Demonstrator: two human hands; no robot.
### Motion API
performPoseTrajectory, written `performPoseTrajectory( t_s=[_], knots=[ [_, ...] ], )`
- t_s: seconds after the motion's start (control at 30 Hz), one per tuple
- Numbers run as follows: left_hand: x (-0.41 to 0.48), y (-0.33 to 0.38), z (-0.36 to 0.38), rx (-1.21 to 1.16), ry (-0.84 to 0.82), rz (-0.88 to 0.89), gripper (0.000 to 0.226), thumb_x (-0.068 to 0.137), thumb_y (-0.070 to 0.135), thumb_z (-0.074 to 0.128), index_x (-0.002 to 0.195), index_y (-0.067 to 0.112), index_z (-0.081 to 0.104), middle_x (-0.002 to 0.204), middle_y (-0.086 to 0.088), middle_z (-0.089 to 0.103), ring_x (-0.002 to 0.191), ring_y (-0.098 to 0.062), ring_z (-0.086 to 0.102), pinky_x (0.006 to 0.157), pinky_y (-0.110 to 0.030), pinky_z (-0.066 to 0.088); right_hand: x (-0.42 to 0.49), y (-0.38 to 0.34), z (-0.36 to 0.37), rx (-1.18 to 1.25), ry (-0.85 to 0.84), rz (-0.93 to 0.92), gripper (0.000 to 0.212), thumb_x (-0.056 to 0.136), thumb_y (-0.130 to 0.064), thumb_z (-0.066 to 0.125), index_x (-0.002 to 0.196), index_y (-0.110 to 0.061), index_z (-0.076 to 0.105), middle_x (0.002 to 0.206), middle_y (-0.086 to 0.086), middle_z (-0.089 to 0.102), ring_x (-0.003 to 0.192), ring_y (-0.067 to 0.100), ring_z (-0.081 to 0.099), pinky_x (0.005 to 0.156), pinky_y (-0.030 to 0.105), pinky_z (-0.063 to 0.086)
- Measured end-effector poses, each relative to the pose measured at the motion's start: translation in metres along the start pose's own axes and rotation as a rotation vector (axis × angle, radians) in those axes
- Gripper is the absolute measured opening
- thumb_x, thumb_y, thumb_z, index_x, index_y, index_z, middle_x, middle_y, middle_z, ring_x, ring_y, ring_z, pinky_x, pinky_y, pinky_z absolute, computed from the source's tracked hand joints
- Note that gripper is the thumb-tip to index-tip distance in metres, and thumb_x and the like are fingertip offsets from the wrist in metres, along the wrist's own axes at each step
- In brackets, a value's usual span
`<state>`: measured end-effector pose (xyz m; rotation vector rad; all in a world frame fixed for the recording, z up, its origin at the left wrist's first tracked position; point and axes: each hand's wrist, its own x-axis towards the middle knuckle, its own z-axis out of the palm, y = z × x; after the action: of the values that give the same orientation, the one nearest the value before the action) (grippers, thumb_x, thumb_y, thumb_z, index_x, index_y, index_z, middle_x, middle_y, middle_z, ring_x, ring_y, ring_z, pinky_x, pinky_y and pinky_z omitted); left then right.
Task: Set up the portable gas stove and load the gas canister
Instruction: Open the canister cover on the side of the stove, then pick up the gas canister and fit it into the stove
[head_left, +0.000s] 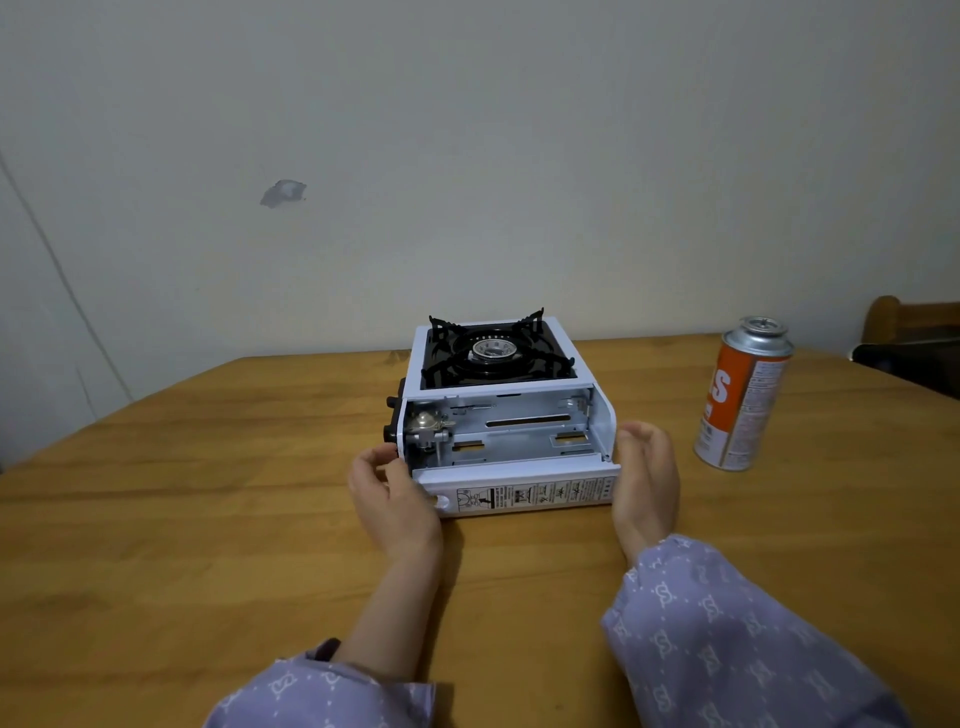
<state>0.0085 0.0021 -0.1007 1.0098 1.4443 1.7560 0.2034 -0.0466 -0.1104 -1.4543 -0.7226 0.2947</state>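
Observation:
A white portable gas stove (501, 415) sits mid-table, its black pan support and burner (493, 351) on the far half. Its canister bay (519, 431) faces me, empty, with the lid (519, 491) folded down flat toward me and the metal valve fitting (428, 426) at the bay's left end. An orange and silver gas canister (743, 395) stands upright to the stove's right. My left hand (392, 493) touches the lid's left end. My right hand (647, 478) hovers open beside the lid's right end, holding nothing.
The wooden table (208, 519) stretches wide on both sides, ending at a plain wall behind the stove. A wooden chair back (904, 322) rises beyond the table's far right corner. Purple patterned sleeves cover my forearms at the near edge.

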Motion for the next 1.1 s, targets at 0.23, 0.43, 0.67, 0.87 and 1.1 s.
performPoseTrajectory(
  t_s=[0.23, 0.43, 0.67, 0.87, 1.1],
  knots=[
    [-0.03, 0.034, 0.012, 0.268, -0.118, 0.483, 0.029, 0.073, 0.014, 0.048, 0.099, 0.023, 0.058, 0.111, 0.002, 0.052, 0.109, -0.019, 0.049, 0.107, -0.051, 0.029, 0.019, -0.018, -0.013, 0.133, 0.061, -0.041, 0.023, 0.091, -0.025, 0.057, 0.114, -0.023, 0.056, 0.114, -0.005, 0.06, 0.108, 0.013, 0.056, 0.085, 0.023, 0.044],
    [-0.063, 0.054, 0.048, 0.152, -0.415, 0.465, 0.034, 0.076, 0.002, 0.052, 0.098, 0.027, 0.057, 0.105, 0.013, 0.05, 0.109, -0.011, 0.048, 0.099, -0.047, 0.041, 0.048, -0.034, -0.041, 0.228, 0.171, -0.086, 0.026, 0.087, -0.005, 0.063, 0.111, -0.01, 0.055, 0.107, 0.004, 0.061, 0.092, 0.008, 0.06, 0.068, 0.005, 0.044],
    [-0.099, 0.067, 0.105, 0.057, -0.646, 0.401, 0.034, 0.078, 0.002, 0.051, 0.102, 0.026, 0.059, 0.107, 0.013, 0.053, 0.106, -0.005, 0.05, 0.087, -0.032, 0.047, 0.083, -0.03, -0.081, 0.257, 0.271, -0.057, 0.038, 0.079, 0.001, 0.069, 0.108, -0.014, 0.051, 0.109, 0.008, 0.063, 0.089, 0.014, 0.063, 0.08, 0.029, 0.053],
    [-0.122, 0.063, 0.152, 0.052, -0.844, 0.215, 0.037, 0.083, 0.009, 0.055, 0.115, 0.027, 0.057, 0.12, 0.009, 0.057, 0.109, -0.008, 0.052, 0.096, -0.033, 0.046, 0.113, -0.01, -0.103, 0.083, 0.265, 0.008, 0.062, 0.074, -0.005, 0.076, 0.128, -0.009, 0.046, 0.131, 0.013, 0.053, 0.113, 0.024, 0.057, 0.091, 0.036, 0.048],
    [-0.133, 0.062, 0.189, 0.089, -1.034, -0.005, 0.061, 0.089, 0.021, 0.06, 0.144, 0.022, 0.036, 0.15, 0.0, 0.041, 0.135, -0.019, 0.039, 0.109, -0.037, 0.036, 0.122, 0.008, -0.106, -0.066, 0.065, 0.06, 0.089, 0.073, -0.02, 0.079, 0.147, -0.016, 0.031, 0.148, 0.01, 0.04, 0.133, 0.027, 0.042, 0.105, 0.045, 0.039]
  ],
)
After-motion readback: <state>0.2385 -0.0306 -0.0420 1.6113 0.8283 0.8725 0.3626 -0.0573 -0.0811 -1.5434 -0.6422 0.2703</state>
